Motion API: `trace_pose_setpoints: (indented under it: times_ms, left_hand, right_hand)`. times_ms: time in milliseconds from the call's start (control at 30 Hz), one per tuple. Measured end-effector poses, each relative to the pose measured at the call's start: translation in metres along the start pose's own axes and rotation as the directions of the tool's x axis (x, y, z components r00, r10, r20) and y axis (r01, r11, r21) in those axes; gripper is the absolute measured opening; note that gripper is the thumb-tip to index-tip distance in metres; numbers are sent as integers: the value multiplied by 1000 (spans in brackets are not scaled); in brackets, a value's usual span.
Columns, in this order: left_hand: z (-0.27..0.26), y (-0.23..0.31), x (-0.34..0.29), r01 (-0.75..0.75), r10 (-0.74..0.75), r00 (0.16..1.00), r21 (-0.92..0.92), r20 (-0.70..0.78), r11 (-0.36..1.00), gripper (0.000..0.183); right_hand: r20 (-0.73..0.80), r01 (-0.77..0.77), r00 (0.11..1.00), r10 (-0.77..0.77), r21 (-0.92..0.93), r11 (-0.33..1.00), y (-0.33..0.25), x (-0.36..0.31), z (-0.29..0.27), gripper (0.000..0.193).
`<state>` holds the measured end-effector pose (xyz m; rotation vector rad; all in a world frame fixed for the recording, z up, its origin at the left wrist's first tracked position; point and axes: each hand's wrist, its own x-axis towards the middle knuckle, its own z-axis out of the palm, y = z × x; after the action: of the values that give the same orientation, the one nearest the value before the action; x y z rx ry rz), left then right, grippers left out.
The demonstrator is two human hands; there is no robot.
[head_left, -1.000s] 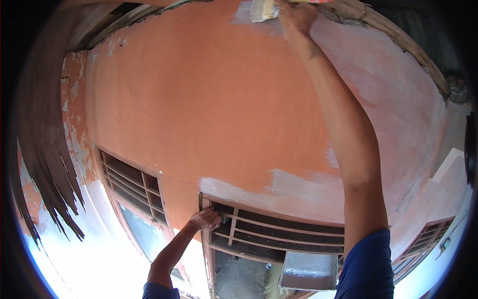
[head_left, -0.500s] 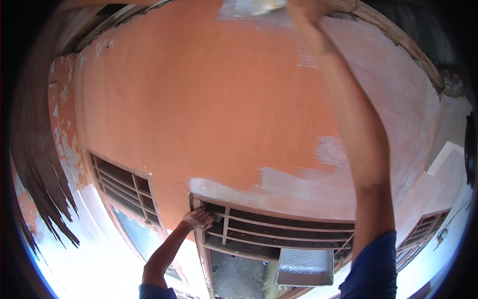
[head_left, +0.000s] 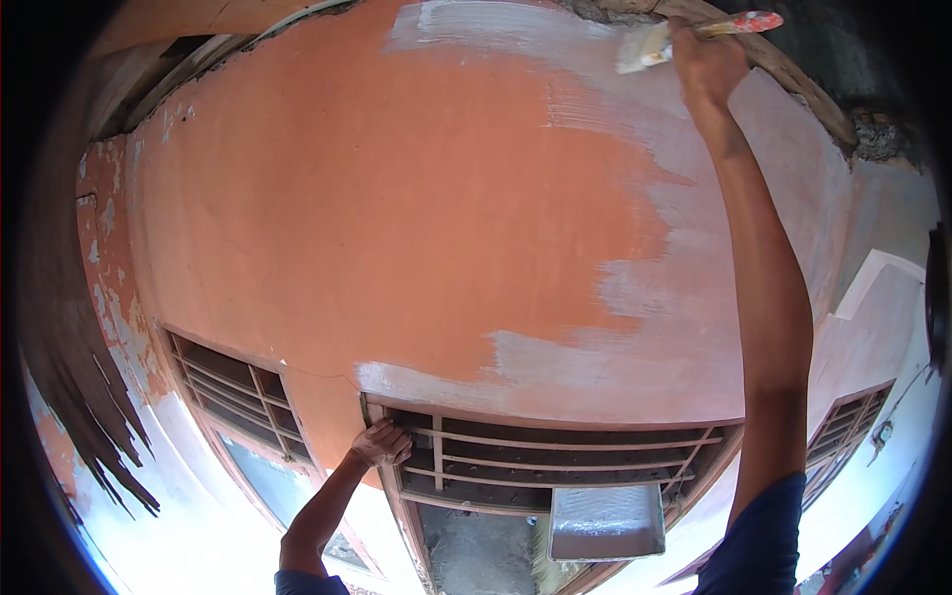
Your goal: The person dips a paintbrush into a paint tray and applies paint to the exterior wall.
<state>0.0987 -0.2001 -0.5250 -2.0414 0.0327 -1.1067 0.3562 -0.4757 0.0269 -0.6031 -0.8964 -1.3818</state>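
My right hand point(head_left: 709, 61), raised high at the upper right, is closed round a paintbrush point(head_left: 647, 50) with a red-tipped handle. Its pale, paint-coated bristles point left, at the whitish painted strip near the top of the orange wall point(head_left: 416, 208); whether they touch the wall I cannot tell. Lower down, my left hand point(head_left: 382, 443) grips the upper left corner of the wooden door frame point(head_left: 390, 476), its fingers curled round the edge beside the barred vent. A paint tray point(head_left: 607, 543) with white paint in it sits against the bars, below and right of that hand.
Horizontal bars point(head_left: 575, 452) cross the opening above the doorway. A second barred window point(head_left: 238, 392) is on the left, another point(head_left: 848, 426) at the right. Ragged dark strips point(head_left: 84, 377) hang at the far left. A wooden beam point(head_left: 793, 79) borders the wall's upper right.
My right hand and the paintbrush have moved right along the top of the wall, and more whitish paint shows at the upper edge. My left hand keeps its grip on the frame.
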Motion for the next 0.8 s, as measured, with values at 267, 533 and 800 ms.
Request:
trace_pose_setpoints:
  times_ms: [267, 533, 800]
  left_hand:
    - [5, 3, -5, 11, -11, 1000, 11, 14, 1000, 18]
    - [11, 4, -9, -5, 4, 1000, 37, 27, 999, 18]
    - [6, 5, -7, 13, -14, 1000, 63, 18, 998, 19]
  right_hand:
    - [252, 219, 955, -155, -253, 942, -81, -39, 92, 10]
    - [418, 231, 890, -184, -63, 971, -136, -62, 133, 19]
    - [256, 73, 966, -36, -137, 988, -77, -5, 68, 23]
